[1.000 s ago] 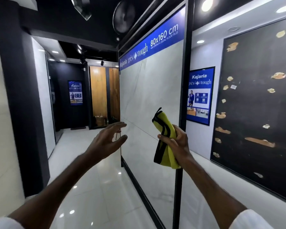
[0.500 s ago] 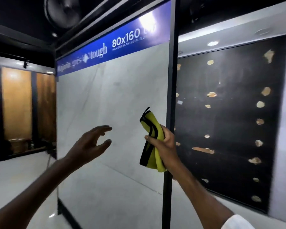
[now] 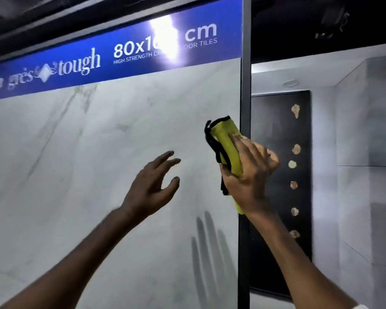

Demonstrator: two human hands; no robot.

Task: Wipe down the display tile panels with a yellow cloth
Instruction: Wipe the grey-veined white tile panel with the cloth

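Right hand [image 3: 250,172] grips the yellow cloth [image 3: 226,143]: fingers laid over its outer face, thumb hooked at the lower edge. Cloth is folded into a thick pad with black trim along its left side. Its long axis runs up and down, top leaning a little left. A short tail shows below the wrist.

Cloth sits at the right margin of the pale marbled tile panel [image 3: 98,163], just beside the black frame post [image 3: 245,85], at about mid-height in view. Whether it already presses on the surface cannot be told.

Nearly all the panel's face lies to the left of and below the cloth, so the stroke probably has to run leftward or downward from the post. Glossy surface; a dark finger-shaped shadow or reflection shows low on it.

Left hand [image 3: 152,186] hovers lower left of the cloth, fingers spread and loosely curved, holding nothing, and looks clear of the panel.

Blue sign band [image 3: 98,61] caps the panel. Past the post stands a dark panel [image 3: 276,130] flecked with tan chips.
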